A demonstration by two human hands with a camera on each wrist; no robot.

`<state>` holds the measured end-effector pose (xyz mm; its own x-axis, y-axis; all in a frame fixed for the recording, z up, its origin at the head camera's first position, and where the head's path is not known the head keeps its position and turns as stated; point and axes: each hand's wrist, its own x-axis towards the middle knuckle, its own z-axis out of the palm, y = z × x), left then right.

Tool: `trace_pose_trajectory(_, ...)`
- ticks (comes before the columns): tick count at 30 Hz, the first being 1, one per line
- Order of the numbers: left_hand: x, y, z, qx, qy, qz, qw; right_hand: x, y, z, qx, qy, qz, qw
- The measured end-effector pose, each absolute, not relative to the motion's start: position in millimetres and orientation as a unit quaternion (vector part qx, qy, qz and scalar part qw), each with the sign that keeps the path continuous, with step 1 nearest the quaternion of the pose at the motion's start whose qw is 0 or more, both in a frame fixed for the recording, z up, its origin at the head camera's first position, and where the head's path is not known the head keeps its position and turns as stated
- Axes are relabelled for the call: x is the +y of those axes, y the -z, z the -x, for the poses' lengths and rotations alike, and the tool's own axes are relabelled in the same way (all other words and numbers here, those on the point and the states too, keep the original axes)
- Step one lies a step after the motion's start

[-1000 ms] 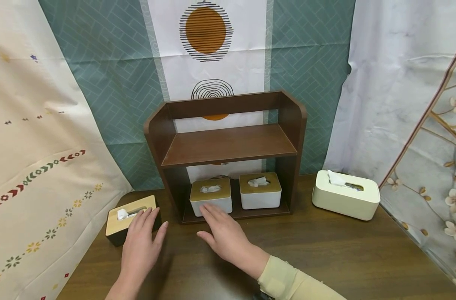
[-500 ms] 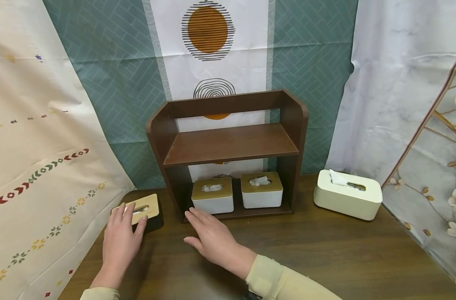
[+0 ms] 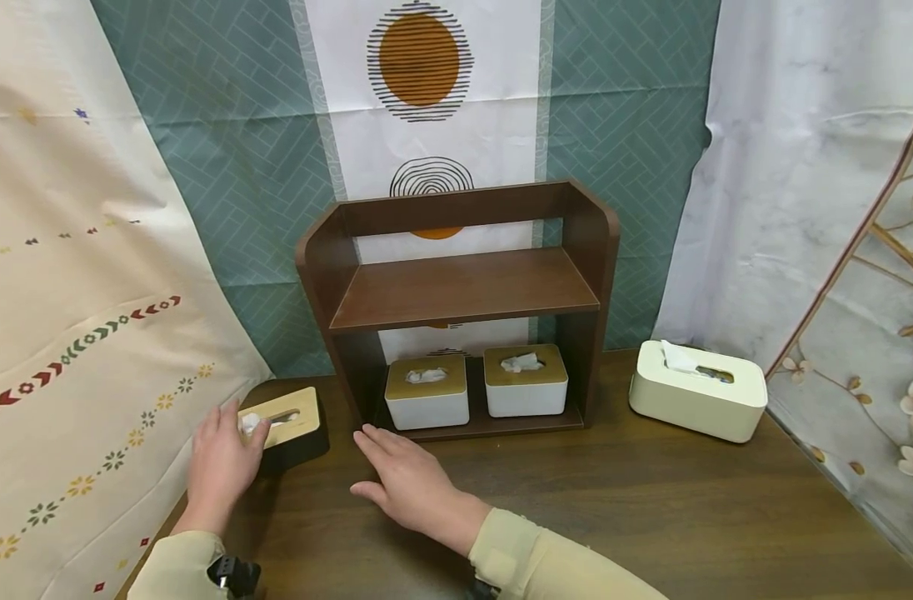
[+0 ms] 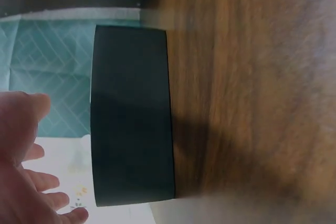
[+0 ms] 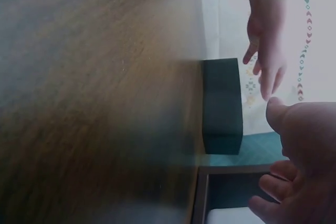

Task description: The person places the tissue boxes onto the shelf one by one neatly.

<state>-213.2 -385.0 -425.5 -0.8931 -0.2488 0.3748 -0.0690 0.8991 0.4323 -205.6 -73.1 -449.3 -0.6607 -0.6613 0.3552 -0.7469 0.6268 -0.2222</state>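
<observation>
Left hand [image 3: 221, 462] beside the black tissue box [image 3: 297, 433], both sets of fingers free

From where I sit, the head view puts the black tissue box at the lower left, on the brown worktop [image 3: 576, 512]. It has a pale wood top, with a white tissue [image 3: 250, 423] showing in the slot. My left hand is at the near left side of it; the fingers are loosely bent and grasp nothing. The left wrist view shows me a gap between thumb and box, though I cannot tell whether any other fingertip touches it.

My right hand [image 3: 415, 485] is at the lower centre, just in front of the lower left corner of the brown shelf [image 3: 464, 287]. Its fingers are straight and close together, released, with the thumb held apart. I cannot tell whether the fingertips touch the shelf.

On the bottom level of that shelf, near the centre, I see the left white tissue box [image 3: 430, 406] and the right white tissue box [image 3: 527, 394] side by side with a small gap between, each with a gold-brown top. At the right of the frame, a cream tissue box [image 3: 696, 396] lies well apart from both hands. Behind the shelf hangs a green cloth [image 3: 254, 167].
</observation>
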Motion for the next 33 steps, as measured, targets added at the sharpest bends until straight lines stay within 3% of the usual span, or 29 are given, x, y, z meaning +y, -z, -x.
trace_pose_trajectory(10, -402.4, 422.2, 224.6, -0.954, 0.235, -0.137, 0.125, -87.8, 454.6, 215.7, -0.889, -0.203, -0.394, 0.116)
trace_pose_trajectory(26, -419.8, 437.9, 224.1, -0.955, 0.262, -0.127, 0.053, -95.7, 461.7, 222.1, -0.896, -0.223, -0.377, 0.069)
trace_pose_trajectory(33, -425.8, 444.5, 223.8, -0.953, 0.278, -0.109, 0.049, -93.9, 464.7, 223.4, -0.899, -0.222, -0.371, 0.063)
